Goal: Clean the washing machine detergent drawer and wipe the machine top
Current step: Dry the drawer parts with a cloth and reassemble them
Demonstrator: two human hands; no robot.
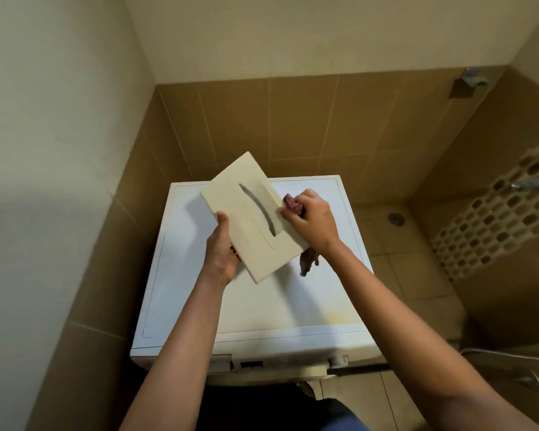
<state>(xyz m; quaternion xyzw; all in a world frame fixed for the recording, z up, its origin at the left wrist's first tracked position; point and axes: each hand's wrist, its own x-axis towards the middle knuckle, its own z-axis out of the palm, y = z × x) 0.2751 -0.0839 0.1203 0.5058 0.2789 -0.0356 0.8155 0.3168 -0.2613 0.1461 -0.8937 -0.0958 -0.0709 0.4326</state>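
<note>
You hold the cream slotted drawer panel between your hands, left hand gripping one edge, right hand clutching a maroon cloth against the other, so hard rubbing could drop it onto the machine top below.

No text, label, brand or number can be read anywhere in view. The cream panel shows plain faces with no print. On the washing machine, the control strip along the front edge carries only dark, blurred marks too small to make out.
</note>
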